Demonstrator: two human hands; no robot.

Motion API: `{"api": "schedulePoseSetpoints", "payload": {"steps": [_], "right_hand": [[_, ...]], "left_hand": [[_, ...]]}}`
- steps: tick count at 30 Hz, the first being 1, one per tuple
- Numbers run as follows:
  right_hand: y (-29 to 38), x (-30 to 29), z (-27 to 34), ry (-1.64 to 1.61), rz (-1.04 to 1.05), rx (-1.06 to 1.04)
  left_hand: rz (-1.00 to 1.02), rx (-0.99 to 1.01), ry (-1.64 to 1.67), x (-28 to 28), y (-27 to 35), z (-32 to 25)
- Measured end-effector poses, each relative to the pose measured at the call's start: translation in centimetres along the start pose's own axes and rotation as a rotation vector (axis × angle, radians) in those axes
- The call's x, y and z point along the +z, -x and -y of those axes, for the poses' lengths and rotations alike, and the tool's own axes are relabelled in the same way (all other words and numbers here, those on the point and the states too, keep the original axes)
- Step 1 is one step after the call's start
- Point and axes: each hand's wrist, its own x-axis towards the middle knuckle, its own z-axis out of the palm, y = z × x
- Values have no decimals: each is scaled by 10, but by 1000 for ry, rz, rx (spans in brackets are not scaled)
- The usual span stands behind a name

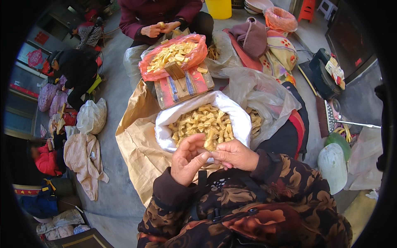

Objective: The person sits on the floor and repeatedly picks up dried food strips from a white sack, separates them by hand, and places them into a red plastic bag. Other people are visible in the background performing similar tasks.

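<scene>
My left hand (189, 158) and my right hand (236, 155) meet at the near rim of a white sack (164, 133). Between their fingertips is one knotted yellowish piece (210, 141), its lower end pinched by my fingers. Inside the sack lie many similar knotted pieces (201, 119). Beyond it a board (198, 82) with red and blue strips bears an upright wooden block (174, 70). A red plastic bag (198, 46) full of pale yellow strips (172, 55) rests at the board's far side.
Across from me sits a person (155, 15) in a maroon top, both hands on a small yellow piece. Brown paper (139, 148) spreads left of the sack; a clear plastic bag (263, 90) lies right. Other people work at far left. A pale melon (332, 167) lies at right.
</scene>
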Motion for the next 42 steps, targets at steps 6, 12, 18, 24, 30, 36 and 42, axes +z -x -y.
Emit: {"api": "schedulePoseSetpoints", "payload": {"steps": [6,12,18,24,30,36,42], "right_hand": [[0,-17,-12,593,4,-146],[0,-168,8,655,-587,-57],[-27,-276,-61,1258,-469,243],[-82,-283,-147,1653,-388,365],[-105,-295,-183,1771,-350,413],[-102,-301,-171,1860,-383,344],[-49,-294,-66,1752,-374,205]], "left_hand": [[-181,-153,10,-9,-15,26],[-121,80,-726,-33,-33,51],[-19,-305,-331,-24,-41,67],[37,-428,-370,-16,-51,73],[102,-480,-342,-14,-60,77],[126,-452,-350,-11,-67,77],[171,-388,-392,-7,-61,71]]}}
